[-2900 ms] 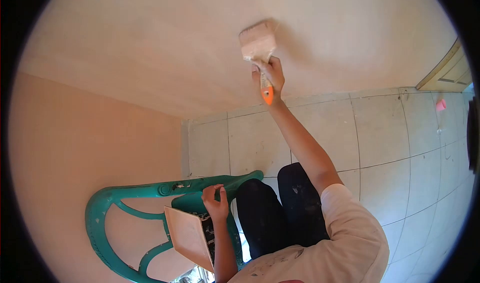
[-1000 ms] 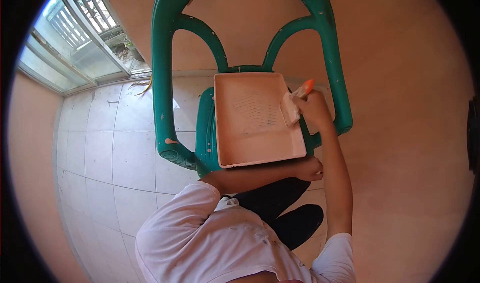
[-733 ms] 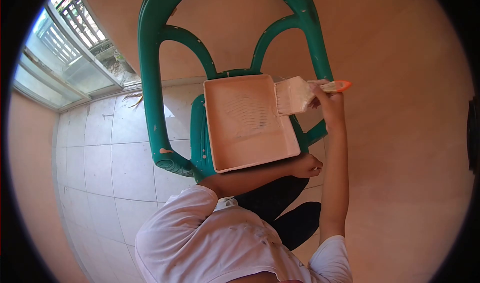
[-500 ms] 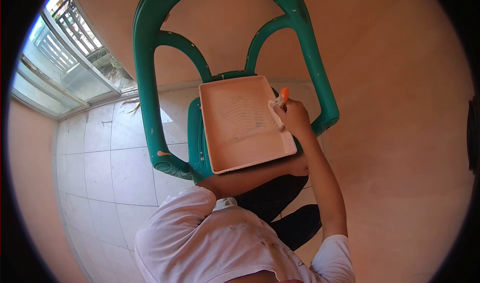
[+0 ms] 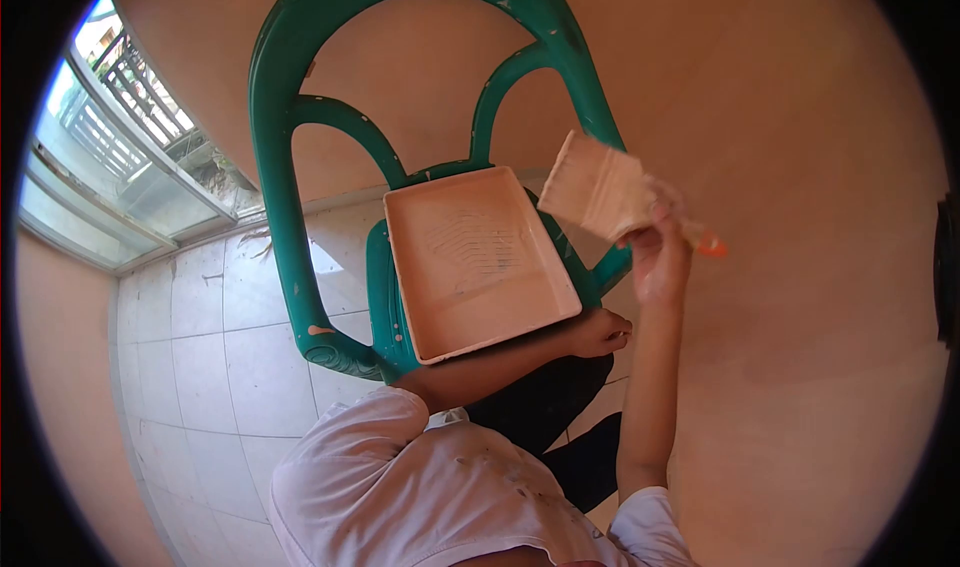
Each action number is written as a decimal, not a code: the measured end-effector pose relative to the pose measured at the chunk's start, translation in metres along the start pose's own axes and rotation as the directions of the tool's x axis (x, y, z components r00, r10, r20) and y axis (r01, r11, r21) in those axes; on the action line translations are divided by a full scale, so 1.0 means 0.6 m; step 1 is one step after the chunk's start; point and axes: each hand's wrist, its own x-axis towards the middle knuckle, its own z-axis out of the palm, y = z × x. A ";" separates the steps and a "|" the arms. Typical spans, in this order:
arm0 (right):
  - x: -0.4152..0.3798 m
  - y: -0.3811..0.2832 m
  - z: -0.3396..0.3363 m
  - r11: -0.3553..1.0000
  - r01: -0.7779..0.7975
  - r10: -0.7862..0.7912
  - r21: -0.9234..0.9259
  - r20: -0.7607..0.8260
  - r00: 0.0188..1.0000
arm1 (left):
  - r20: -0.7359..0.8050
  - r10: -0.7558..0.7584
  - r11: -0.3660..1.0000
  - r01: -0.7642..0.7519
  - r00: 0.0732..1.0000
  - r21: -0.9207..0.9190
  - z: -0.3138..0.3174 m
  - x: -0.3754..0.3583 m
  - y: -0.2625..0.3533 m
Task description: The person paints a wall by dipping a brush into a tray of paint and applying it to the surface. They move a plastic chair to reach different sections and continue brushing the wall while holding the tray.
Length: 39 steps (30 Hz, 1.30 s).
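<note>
My right hand (image 5: 662,259) grips a wide paintbrush (image 5: 597,185) by its handle, whose orange end sticks out to the right. The brush's bristle end points up and left, coated in peach paint, in the air past the tray's right side. A paint tray (image 5: 470,319) with a thin peach coat and ridges lies on the seat of a green plastic chair (image 5: 270,182). My left forearm runs along the tray's near edge. Beside the tray's near right corner, my left hand (image 5: 600,334) is curled closed, with nothing visible in it.
A peach wall (image 5: 800,317) rises on the right and behind the chair. White floor tiles (image 5: 262,367) spread out to the left. Glass window panels (image 5: 130,182) stand at the upper left, with a railing outside. The chair's back and armrests surround the tray.
My right hand has lifted the paintbrush from the tray's right edge, up and to the right, turning its bristle end into view. My left hand now shows. The chair and tray appear slightly shifted.
</note>
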 end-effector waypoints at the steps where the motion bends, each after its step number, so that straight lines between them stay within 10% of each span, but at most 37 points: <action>1: -0.024 0.024 -0.013 0.998 -0.068 0.068 0.010 -0.021 0.997 | -0.030 0.046 0.998 -0.044 0.999 0.046 0.007 -0.002 -0.020; 3: -0.075 0.082 -0.057 0.971 -0.211 0.206 -0.113 -0.051 0.977 | -0.050 0.087 0.993 -0.082 0.995 0.085 0.041 0.004 -0.042; 5: -0.128 0.125 -0.097 0.926 -0.288 0.277 -0.245 -0.078 0.958 | -0.457 0.222 0.975 -0.186 0.862 0.122 0.084 0.024 -0.044; 10: -0.223 0.148 -0.143 0.903 -0.296 0.276 -0.311 -0.107 0.955 | -0.062 0.026 1.000 -0.026 0.998 0.002 0.014 -0.009 -0.035; 20: -0.280 0.146 -0.107 0.955 -0.228 0.181 -0.187 -0.242 0.953 | 0.210 -0.079 0.989 0.103 0.975 -0.109 -0.023 0.002 0.007; 33: -0.323 0.171 -0.093 0.988 -0.108 0.076 -0.112 -0.256 0.964 | 0.035 -0.125 0.992 0.124 0.992 0.035 0.008 0.007 0.011; 39: -0.324 0.147 -0.088 0.874 0.147 -0.252 -0.464 -0.172 0.952 | 0.029 -0.091 0.992 0.088 0.995 0.085 0.025 0.005 -0.029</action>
